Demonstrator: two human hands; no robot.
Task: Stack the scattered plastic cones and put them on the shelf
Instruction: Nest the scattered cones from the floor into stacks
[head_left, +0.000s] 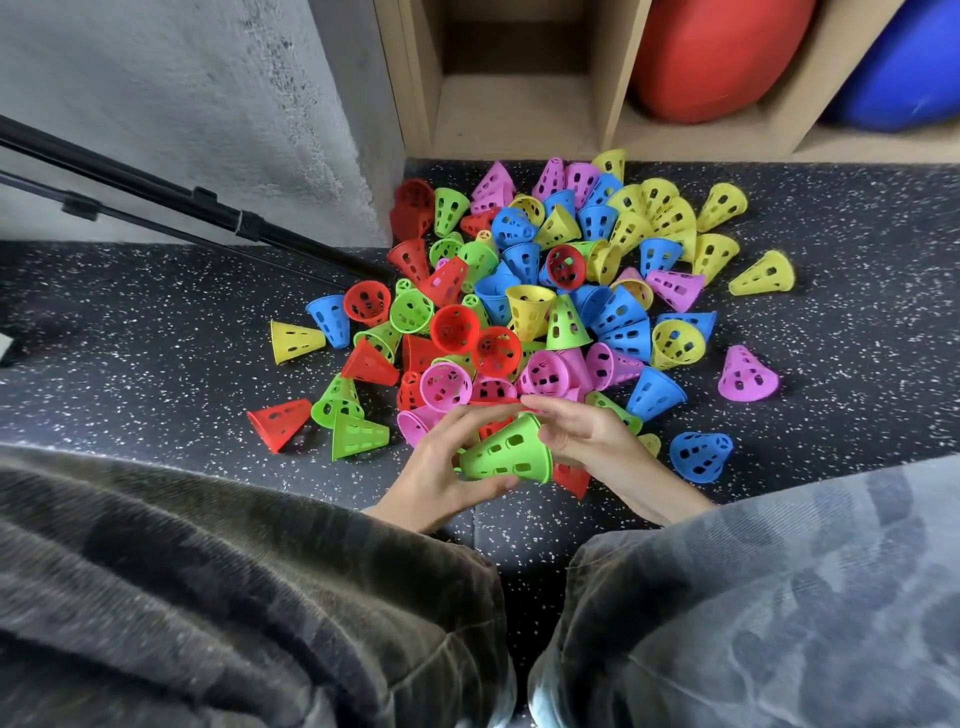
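Nearest the camera: two knees, the left in dark fleecy trousers (208, 597), the right in washed grey-blue denim (779, 597), a strip of speckled dark floor (156, 338) between them.

Just beyond the knees, both hands meet over the near edge of the pile. Left hand (441, 467) curls round the narrow end of a green cone (506, 457), thumb underneath, fingers over the top. The cone lies on its side, wide rim toward the right. Right hand (587, 434) has its fingers at that wide rim, bent round it; how firmly it holds cannot be told. A red cone (571, 478) lies partly hidden beneath the green one and the right hand.

Beyond the hands: the cone pile (535, 301), perforated plastic in red, green, blue, yellow and pink, tumbled on the floor, most on their sides, some mouth-up. Strays lie apart from the heap: a red one (280, 423) and a green one (358, 434) at near left, a blue one (701, 454) at near right, a pink one (748, 376) and a yellow one (763, 275) further right.

Left of the pile: black tripod legs (171, 208) slant across the floor against a grey wall (208, 104).

Farthest: a wooden shelf unit (519, 114) directly behind the pile. One compartment open, the next holding a red ball (717, 52), then a blue ball (904, 73).
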